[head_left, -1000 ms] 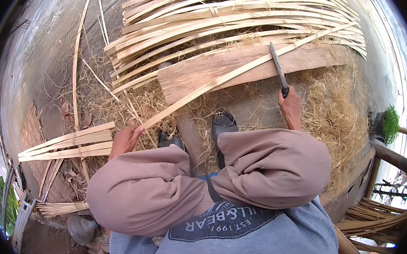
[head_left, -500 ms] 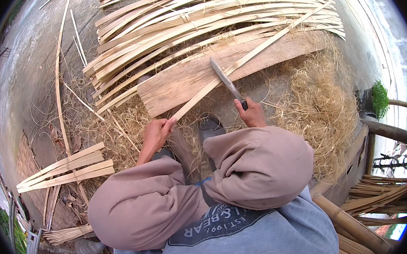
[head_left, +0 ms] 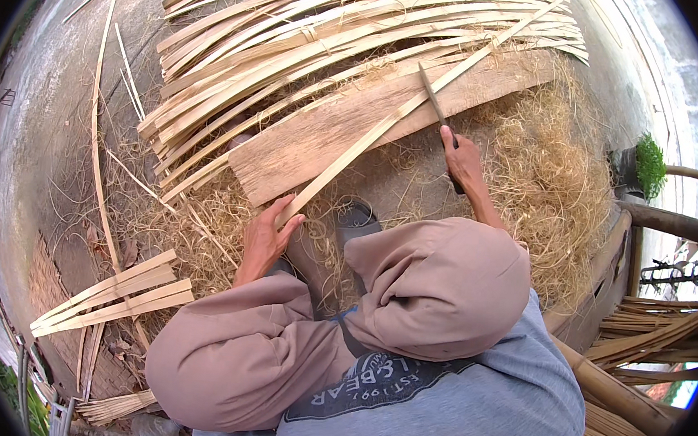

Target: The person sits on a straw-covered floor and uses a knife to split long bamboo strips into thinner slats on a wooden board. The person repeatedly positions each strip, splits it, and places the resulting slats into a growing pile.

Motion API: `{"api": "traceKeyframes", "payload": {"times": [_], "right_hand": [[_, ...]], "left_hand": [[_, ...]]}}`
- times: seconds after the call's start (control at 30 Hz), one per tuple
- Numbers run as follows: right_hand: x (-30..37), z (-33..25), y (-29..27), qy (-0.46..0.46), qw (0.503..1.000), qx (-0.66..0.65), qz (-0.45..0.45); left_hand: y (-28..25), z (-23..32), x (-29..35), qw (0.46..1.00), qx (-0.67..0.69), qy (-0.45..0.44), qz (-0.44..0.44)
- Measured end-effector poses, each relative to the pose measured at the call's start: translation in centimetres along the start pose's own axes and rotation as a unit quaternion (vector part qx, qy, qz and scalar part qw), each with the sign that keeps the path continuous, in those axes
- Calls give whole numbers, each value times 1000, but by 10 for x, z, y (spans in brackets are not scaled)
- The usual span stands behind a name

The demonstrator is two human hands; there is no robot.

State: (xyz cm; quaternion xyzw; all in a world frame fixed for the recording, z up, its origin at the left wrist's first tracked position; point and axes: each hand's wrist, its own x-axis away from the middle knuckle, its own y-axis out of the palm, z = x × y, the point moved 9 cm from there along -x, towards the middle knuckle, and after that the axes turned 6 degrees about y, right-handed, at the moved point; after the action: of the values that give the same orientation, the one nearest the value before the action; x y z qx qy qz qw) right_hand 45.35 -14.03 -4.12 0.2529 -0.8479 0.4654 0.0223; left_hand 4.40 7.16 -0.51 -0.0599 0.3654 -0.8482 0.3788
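Observation:
A long pale bamboo strip [head_left: 356, 147] slants from my lap side up to the far right, lying across a flat wooden board [head_left: 289, 149]. My left hand [head_left: 267, 234] grips the strip's near end, thumb on one side and fingers on the other. In my right hand [head_left: 462, 161] is a knife [head_left: 434, 96] with a dark handle. Its blade points away from me and lies across the strip, over the board's middle. Whether the edge touches the strip I cannot tell.
Many bamboo strips [head_left: 297, 46] lie in a tied layer beyond the board. Curly shavings [head_left: 545, 176] are heaped at the right, more at the left. A few cut strips [head_left: 113, 294] rest at lower left. Bamboo poles [head_left: 614, 386] and a potted plant [head_left: 650, 164] stand at right.
The knife has moved away from me and to the right along the strip, its blade turned more upright in view. My left hand's fingers have shifted on the strip's near end.

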Motion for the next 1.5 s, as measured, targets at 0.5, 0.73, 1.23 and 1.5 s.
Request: {"api": "traceKeyframes", "payload": {"times": [0.5, 0.73, 1.23, 1.5], "right_hand": [[-38, 18, -40, 33, 994, -41, 97], [156, -96, 101, -303, 940, 102, -116], [130, -88, 90, -312, 936, 133, -97], [-87, 56, -94, 93, 987, -28, 130]], "left_hand": [[10, -17, -8, 972, -18, -153, -177], [11, -46, 3, 983, -41, -98, -148], [11, -46, 19, 974, -118, -108, -163], [3, -43, 18, 967, -81, -168, -174]]}}
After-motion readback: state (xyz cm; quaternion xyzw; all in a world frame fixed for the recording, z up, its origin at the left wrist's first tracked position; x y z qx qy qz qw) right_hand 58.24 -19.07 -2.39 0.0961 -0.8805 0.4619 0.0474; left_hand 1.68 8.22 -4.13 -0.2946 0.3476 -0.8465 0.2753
